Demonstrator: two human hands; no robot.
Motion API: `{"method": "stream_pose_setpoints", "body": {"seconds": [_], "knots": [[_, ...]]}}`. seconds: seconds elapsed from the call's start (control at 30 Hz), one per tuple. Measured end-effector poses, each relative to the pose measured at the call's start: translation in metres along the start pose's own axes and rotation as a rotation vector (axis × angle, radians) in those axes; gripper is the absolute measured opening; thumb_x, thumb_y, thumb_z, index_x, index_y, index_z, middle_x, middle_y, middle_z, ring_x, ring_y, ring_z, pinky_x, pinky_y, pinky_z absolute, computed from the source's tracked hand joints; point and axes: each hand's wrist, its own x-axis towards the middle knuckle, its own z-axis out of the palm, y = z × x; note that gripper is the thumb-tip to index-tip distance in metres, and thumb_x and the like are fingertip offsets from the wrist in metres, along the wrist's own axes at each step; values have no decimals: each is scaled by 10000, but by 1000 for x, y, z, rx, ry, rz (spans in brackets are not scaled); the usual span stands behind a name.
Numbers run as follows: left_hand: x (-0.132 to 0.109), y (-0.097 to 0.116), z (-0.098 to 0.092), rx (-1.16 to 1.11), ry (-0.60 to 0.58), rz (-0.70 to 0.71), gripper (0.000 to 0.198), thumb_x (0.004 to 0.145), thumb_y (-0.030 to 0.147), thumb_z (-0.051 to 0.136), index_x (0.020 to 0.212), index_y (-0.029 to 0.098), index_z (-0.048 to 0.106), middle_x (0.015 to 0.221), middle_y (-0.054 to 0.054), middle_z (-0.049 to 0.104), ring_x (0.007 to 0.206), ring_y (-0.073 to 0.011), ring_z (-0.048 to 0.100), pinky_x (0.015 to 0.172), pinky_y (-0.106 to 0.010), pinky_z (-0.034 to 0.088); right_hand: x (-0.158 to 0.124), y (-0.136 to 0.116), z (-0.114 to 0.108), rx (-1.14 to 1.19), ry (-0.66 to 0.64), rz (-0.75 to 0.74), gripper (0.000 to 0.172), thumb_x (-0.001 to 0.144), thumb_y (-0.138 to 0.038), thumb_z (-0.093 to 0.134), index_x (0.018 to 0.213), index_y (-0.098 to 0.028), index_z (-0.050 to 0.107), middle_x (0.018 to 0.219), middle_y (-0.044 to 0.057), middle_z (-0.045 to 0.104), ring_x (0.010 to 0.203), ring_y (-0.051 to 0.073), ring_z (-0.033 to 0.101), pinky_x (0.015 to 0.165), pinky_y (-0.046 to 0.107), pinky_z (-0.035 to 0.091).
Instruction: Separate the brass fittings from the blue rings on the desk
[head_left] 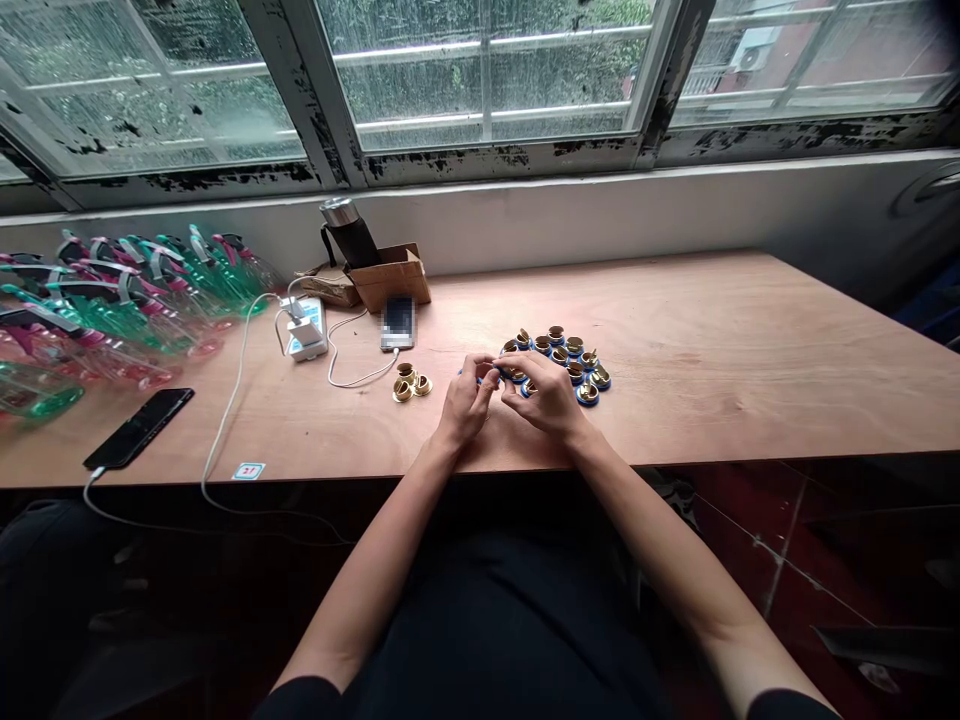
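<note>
A plywood table (720,340) is set beneath the window (487,70), its near edge just below the wrists. Plastic bottles (127,310) are massed far left; bare wood continues right. Brass caps with blue rings (559,360) are grouped directly ahead of the hands, within easy reach, and three loose caps (409,385) are placed left of them. The left hand (466,400) and right hand (544,392) are brought together, fingertips (495,365) clamped on one blue-ringed cap (480,374), which is partly hidden.
</note>
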Motion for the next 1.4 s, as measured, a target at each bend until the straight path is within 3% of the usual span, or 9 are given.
{"method": "stream_pose_setpoints", "body": {"seconds": [0.3,0.6,0.77,1.0,1.1,1.4], "knots": [[1,-6,2,25,22,13,343,1031,503,552,1207,210,514,1050,-95,726,872,-198,710,730,-287,515,0,-2,-3,-6,-37,8,470,860,-53,600,1264,-269,708,1237,71,748,1172,263,699,1035,425,575],[1,-8,2,35,81,74,377,999,451,635,1262,210,511,955,-45,665,762,-151,644,628,-246,487,1,7,4,18,20,-61,447,902,-118,634,1328,-250,670,1298,97,720,1235,279,674,1084,475,561],[2,-6,2,49,95,102,393,984,450,667,1262,200,546,1003,-56,667,776,-144,626,658,-256,506,0,9,3,23,47,-51,446,900,-143,659,1332,-255,666,1258,87,738,1179,270,703,1055,461,581],[1,-7,2,31,60,40,344,1053,481,536,1256,204,537,1101,-89,725,883,-187,719,765,-306,549,-2,5,4,10,28,-52,490,871,-65,630,1304,-279,712,1279,79,720,1193,263,694,1033,448,599],[2,-7,2,23,29,54,327,1062,482,515,1239,208,534,1080,-83,752,881,-196,740,762,-308,553,-4,7,5,5,27,-55,521,870,-62,632,1324,-305,713,1305,62,713,1193,257,696,1043,447,600],[2,-7,4,43,78,102,308,1026,451,598,1206,209,537,1048,-77,755,839,-183,732,716,-291,544,-3,7,6,30,22,-69,552,886,-39,599,1353,-319,694,1319,58,698,1221,248,681,1057,442,598]]}}
